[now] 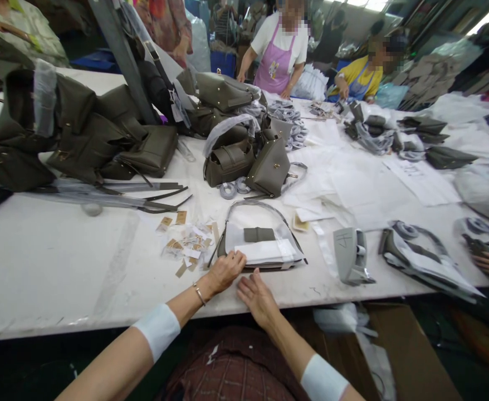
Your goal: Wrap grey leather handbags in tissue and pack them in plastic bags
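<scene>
Bag at hand: one, with an arched strap, in front of us (258,234); it lies near the front edge of the white table (73,278), its strap pointing away from us, its dark flap tab showing through pale wrapping.
White strip: one (265,252), laid across the lower part of that bag.
Left hand: ours (226,271), fingers curled, their tips at the left end of the white strip; whether they pinch it, we cannot tell. A bracelet (199,294) circles the wrist.
Right hand: ours (258,295), fingers released and spread, palm low over the table just below the bag's lower edge, holding nothing.
Small tags: a loose scatter (189,243), brown and white, left of the bag.
Dark bags: a large heap (81,133) at our far left; a smaller group (244,159) beyond the bag at hand.
Grey piece: one (350,256), hand-marked, to the right of the bag.
Wrapped bag: one (424,259), farther right, its strap wrapped too.
Co-workers: a person in a pink apron (274,55) and a person in yellow (361,75), both across the table.
</scene>
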`<state>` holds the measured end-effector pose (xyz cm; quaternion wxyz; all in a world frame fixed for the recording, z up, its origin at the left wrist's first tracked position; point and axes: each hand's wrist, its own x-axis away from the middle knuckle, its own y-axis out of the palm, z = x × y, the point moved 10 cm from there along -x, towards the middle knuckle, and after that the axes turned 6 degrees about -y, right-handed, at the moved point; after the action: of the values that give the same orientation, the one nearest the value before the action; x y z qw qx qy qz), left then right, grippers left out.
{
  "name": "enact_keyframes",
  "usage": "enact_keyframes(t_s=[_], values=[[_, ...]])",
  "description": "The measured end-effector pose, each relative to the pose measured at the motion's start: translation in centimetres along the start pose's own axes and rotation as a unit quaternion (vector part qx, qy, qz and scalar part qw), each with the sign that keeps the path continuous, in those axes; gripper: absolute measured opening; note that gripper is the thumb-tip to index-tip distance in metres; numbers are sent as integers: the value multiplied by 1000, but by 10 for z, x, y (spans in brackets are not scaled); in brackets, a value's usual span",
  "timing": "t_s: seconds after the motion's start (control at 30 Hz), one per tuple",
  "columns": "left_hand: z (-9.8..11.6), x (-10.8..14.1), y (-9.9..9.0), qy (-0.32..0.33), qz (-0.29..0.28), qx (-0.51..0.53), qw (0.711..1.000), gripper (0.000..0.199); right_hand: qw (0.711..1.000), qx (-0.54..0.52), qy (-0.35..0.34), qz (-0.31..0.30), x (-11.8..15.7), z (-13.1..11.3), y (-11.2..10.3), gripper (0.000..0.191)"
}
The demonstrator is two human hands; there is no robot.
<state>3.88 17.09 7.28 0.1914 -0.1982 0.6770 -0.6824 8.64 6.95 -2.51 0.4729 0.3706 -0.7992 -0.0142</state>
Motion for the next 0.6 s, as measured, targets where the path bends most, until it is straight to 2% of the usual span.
enact_keyframes(t_s=[0.07, 0.17, 0.3, 0.43, 0.6], values=[[2, 0, -3, 8, -1, 1, 1000, 30, 997, -74, 19, -10, -7, -2, 27, 54], [5, 3, -5, 15, 11, -23, 1000, 30, 992, -116, 24, 45, -19, -10, 42, 33], [10, 11, -9, 6, 71, -69, 995, 35, 987, -119, 33, 107, -22, -6, 39, 16], [21, 15, -10, 16, 142, -93, 985, 34, 985, -108, 35, 130, -18, -1, 35, 15], [27, 6, -7, 16, 167, -87, 982, 28, 985, -100, 38, 134, -14, -6, 37, 14]])
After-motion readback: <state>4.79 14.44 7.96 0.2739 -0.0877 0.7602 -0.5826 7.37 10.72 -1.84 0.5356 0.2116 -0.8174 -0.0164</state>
